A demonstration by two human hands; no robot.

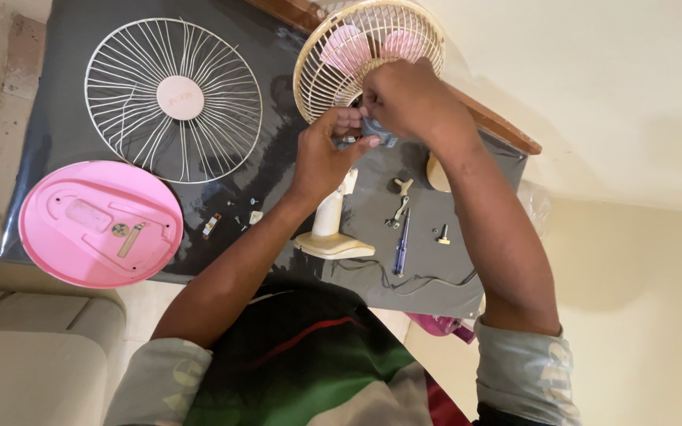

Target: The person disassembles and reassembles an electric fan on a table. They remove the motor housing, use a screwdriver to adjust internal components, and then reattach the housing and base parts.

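Fan motor (379, 132): grey housing behind the rear guard (341, 59), at 12 o'clock of the stand (331, 229).
Left hand (321, 154): I pinch its underside.
Right hand (408, 99): clenched on top; I'd steady it, turning gently.
Screwdriver (401, 246): lies at 5 o'clock.

Both hands (372, 126) raised (fingers pinched)

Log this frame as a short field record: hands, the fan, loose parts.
left hand: fingers on the grey motor housing behind the fan head
right hand: gripping the same housing from above
fan: rear grille on, pink blades inside, cream stand upright
front grille: detached, flat on dark mat
pink base cover: underside up
tools: blue screwdriver, small screws
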